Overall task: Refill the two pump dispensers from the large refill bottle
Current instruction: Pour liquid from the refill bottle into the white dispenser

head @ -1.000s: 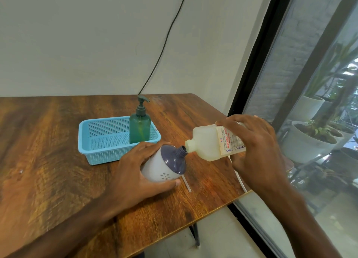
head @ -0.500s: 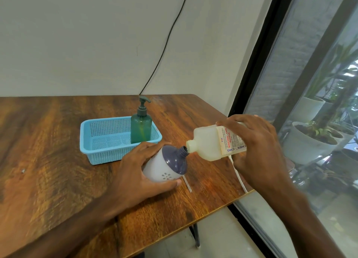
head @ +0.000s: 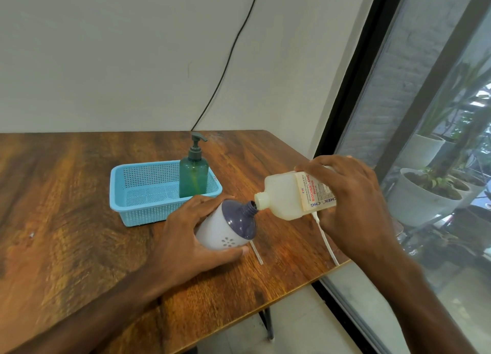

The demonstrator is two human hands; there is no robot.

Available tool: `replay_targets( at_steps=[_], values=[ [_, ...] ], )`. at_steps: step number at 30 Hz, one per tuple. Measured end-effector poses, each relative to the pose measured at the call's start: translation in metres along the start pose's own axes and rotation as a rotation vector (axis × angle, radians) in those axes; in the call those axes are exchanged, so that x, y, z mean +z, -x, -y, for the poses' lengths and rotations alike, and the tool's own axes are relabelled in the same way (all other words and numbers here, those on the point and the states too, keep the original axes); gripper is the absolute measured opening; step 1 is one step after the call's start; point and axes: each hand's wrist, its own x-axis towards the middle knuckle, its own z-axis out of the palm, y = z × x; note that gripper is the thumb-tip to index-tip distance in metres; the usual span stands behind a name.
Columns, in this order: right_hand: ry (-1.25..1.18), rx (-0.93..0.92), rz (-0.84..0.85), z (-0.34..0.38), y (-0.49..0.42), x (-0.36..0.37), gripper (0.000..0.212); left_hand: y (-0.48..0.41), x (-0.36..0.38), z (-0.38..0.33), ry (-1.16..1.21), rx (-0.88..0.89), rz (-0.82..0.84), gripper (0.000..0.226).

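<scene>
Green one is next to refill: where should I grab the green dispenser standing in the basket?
Grip the green dispenser around its upper body, coming from above and the front. It stands upright in the blue basket, whose walls hide its base, and the thin pump head gives a poorer hold.

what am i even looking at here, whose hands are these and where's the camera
There is no machine here. A person wears one wide-angle camera on the head, looking down at their own two bare hands, so all the pictures come from that one view.

The left hand holds a white dispenser with a purple top, tilted, its pump off and its neck open. The right hand holds the large refill bottle tipped on its side, mouth against that open neck, as if pouring.

On the wooden table a blue basket holds a green pump dispenser, upright with its pump on. Two thin white tubes lie near the table's front edge, probably from the removed pumps.
</scene>
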Motion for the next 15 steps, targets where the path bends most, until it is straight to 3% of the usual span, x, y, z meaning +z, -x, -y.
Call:
replay_targets(
  at_steps=[15],
  values=[
    [0.032,-0.023,0.003,0.0048,-0.0039,-0.0051,0.071,-0.0001,-0.0002,0.0015,0.009,-0.017,0.002,0.074]
  ],
)
